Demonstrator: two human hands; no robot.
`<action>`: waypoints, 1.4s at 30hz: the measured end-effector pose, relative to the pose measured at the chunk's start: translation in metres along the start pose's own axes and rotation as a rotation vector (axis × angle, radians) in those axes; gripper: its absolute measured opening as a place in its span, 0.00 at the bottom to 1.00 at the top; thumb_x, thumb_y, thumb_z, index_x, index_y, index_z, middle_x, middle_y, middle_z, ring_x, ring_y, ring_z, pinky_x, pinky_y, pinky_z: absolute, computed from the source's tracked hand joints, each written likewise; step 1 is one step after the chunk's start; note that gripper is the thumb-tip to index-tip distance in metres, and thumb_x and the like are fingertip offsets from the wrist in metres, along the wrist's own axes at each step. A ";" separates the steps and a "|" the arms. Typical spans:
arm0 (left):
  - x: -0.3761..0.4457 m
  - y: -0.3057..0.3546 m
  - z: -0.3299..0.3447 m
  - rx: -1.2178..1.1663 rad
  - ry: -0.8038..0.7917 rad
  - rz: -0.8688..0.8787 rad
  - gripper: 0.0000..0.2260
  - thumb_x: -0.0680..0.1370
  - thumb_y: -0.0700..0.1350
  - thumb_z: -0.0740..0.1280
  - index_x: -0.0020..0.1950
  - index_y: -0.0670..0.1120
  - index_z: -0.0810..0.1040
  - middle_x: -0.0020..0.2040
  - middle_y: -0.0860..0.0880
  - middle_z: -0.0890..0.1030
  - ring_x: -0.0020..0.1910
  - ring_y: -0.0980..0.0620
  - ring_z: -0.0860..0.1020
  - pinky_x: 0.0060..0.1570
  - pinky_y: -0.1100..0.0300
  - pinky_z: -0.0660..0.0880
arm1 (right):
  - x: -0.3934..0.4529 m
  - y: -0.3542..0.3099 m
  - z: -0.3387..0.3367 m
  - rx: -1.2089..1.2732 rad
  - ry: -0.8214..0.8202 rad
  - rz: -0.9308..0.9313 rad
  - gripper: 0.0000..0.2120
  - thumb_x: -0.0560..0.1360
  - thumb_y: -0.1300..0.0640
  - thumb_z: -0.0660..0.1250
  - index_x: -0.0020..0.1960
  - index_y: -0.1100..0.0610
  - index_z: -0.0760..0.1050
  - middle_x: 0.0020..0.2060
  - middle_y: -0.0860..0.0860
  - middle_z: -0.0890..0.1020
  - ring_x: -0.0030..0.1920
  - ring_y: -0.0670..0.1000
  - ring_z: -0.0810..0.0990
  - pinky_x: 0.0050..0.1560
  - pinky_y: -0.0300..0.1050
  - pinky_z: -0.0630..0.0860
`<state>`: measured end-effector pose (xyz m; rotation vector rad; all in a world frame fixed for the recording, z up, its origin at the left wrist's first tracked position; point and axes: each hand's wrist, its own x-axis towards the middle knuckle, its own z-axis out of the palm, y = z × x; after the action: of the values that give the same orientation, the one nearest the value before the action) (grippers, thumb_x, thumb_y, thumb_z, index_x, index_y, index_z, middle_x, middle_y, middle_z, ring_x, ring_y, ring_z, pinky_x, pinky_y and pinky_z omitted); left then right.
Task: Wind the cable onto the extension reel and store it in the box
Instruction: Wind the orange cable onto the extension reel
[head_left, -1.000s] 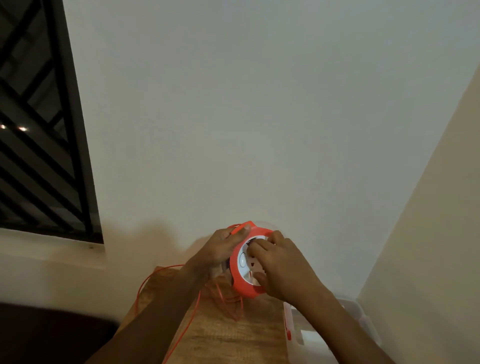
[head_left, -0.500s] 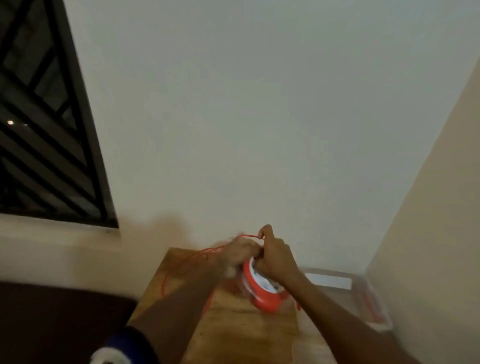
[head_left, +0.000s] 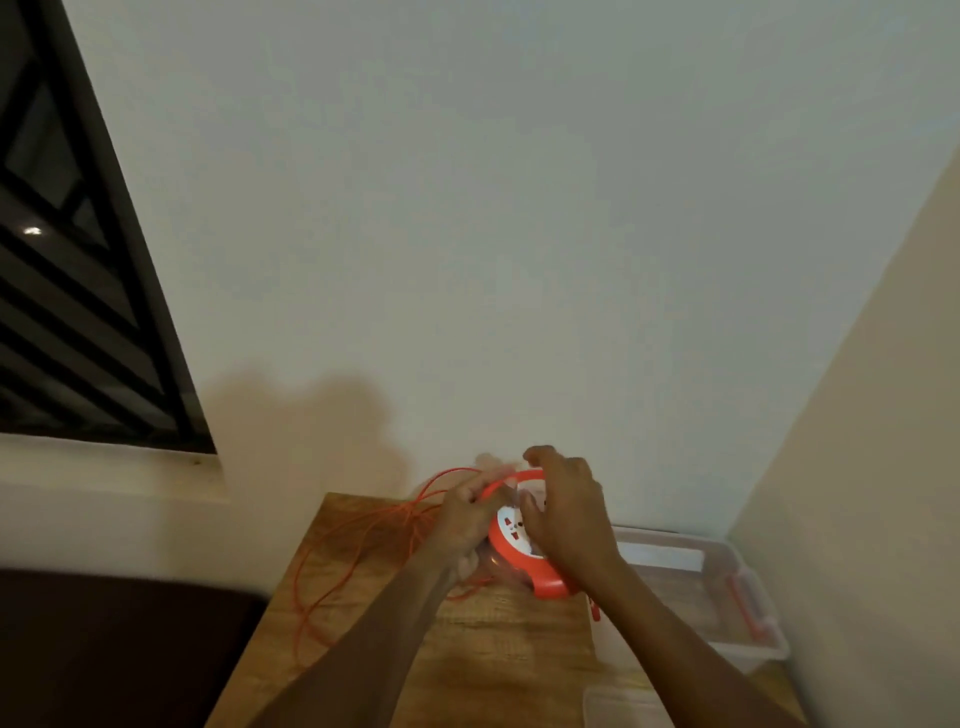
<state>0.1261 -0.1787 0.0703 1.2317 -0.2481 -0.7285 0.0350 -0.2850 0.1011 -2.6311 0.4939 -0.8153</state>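
Observation:
An orange extension reel (head_left: 524, 564) with a white socket face is held just above the wooden table (head_left: 467, 654), tilted on edge. My left hand (head_left: 465, 514) grips the reel's left rim and pinches the orange cable (head_left: 358, 540) at the top. My right hand (head_left: 566, 514) curls over the reel's face and covers most of it. Loose cable loops trail left across the table and down its left side. A clear plastic box (head_left: 727, 597) with orange latches stands open to the right of the reel.
The table stands against a white wall in a corner, with a beige wall (head_left: 857, 467) close on the right. A dark barred window (head_left: 67, 286) is at the left. A clear lid (head_left: 623, 706) lies at the table's near right. Dark floor lies left of the table.
The view has tilted down, so the table and box show more. Both hands stayed on the reel; the right hand shifted over its face while the cable moved round the top.

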 end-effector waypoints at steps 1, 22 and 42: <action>0.003 0.002 -0.002 -0.015 0.021 0.028 0.12 0.79 0.40 0.70 0.63 0.46 0.83 0.48 0.46 0.87 0.40 0.47 0.86 0.36 0.55 0.84 | 0.002 0.003 -0.001 -0.022 0.032 0.050 0.21 0.73 0.48 0.68 0.64 0.48 0.69 0.58 0.48 0.78 0.58 0.52 0.74 0.56 0.54 0.73; -0.010 0.076 -0.015 0.036 -0.145 0.122 0.16 0.78 0.53 0.71 0.61 0.46 0.82 0.56 0.39 0.86 0.51 0.41 0.86 0.52 0.46 0.83 | 0.032 -0.044 -0.061 -0.297 -0.001 -0.430 0.24 0.67 0.40 0.69 0.61 0.46 0.73 0.63 0.50 0.73 0.62 0.58 0.69 0.53 0.54 0.71; -0.028 0.079 0.002 -0.139 -0.142 0.062 0.20 0.78 0.54 0.68 0.67 0.46 0.79 0.61 0.40 0.84 0.59 0.39 0.82 0.57 0.43 0.80 | 0.041 -0.080 -0.076 -0.370 -0.096 -0.296 0.30 0.68 0.47 0.69 0.66 0.52 0.63 0.50 0.51 0.82 0.54 0.54 0.71 0.49 0.48 0.75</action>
<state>0.1337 -0.1513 0.1493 1.0374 -0.3452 -0.7675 0.0398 -0.2485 0.2129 -3.1220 0.2493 -0.7340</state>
